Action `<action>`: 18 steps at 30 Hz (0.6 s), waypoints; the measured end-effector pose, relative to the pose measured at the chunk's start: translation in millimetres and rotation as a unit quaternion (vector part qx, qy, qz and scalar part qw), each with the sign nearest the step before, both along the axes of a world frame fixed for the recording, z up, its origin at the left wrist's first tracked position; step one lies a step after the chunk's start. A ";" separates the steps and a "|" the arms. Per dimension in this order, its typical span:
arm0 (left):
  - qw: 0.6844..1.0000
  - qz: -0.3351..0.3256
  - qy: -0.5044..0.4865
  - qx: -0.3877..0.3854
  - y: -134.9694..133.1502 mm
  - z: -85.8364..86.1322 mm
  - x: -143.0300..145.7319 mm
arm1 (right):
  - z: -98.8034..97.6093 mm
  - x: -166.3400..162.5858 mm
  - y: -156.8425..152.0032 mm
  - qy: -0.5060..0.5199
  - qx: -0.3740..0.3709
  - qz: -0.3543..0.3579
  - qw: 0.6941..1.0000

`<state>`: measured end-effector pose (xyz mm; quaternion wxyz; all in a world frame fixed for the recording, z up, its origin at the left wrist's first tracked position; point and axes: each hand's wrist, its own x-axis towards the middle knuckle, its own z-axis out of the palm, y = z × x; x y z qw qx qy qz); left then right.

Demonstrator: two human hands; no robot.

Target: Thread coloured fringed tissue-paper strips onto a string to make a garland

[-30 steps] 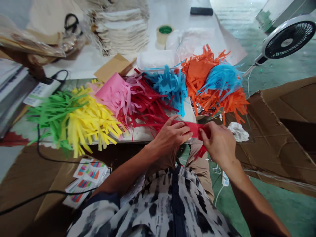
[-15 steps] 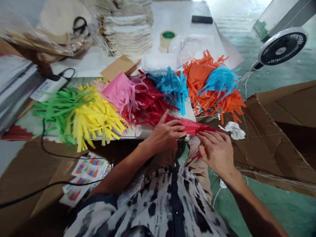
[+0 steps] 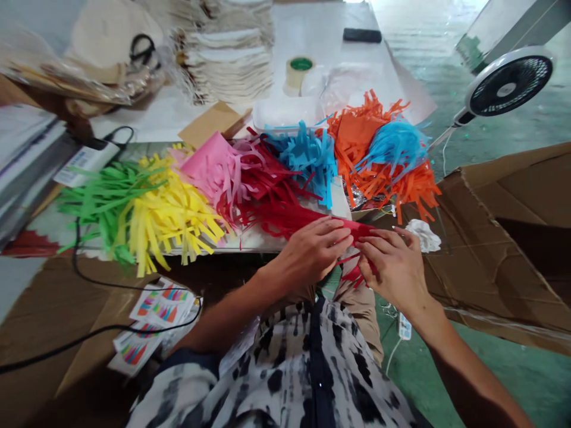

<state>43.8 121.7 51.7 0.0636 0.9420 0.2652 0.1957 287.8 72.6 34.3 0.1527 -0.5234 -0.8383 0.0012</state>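
Leftmost, a green fringe lies at the table's edge, left of centre, partly overlapped by a yellow fringe. Below them, in the lower left of the frame, printed cards with multicoloured pictures lie on brown cardboard. Pink fringed paper comes next, against a dark red bundle at the middle of the frame. Above these, at upper centre, stand a stack of off-white cloth and a tape roll with a green core. A blue fringe follows just right of the dark red bundle.

Below it, the left hand has its fingers bent over red fringed paper, which runs rightward across the table's front edge at centre; its thumb is hidden, so I cannot tell whether it grips. Just right of it, the right hand curls its fingers and thumb about the paper's other end, gripping it.

Orange fringes carry another blue tuft above that hand. Crumpled white paper sits just beside its knuckles. A fan stands at upper right.
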 end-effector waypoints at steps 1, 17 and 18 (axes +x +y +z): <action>1.000 -0.004 0.007 -0.007 1.4 -8.1 6.9 | 0.9 0.7 0.2 -0.003 0.004 -0.002 1.000; 0.998 0.049 -0.044 -0.027 13.6 -37.2 2.1 | -13.8 -13.8 20.4 -0.007 0.108 0.046 0.993; 0.997 0.056 -0.044 -0.031 10.2 -38.4 1.7 | -13.6 -14.5 21.0 -0.005 0.121 0.056 0.991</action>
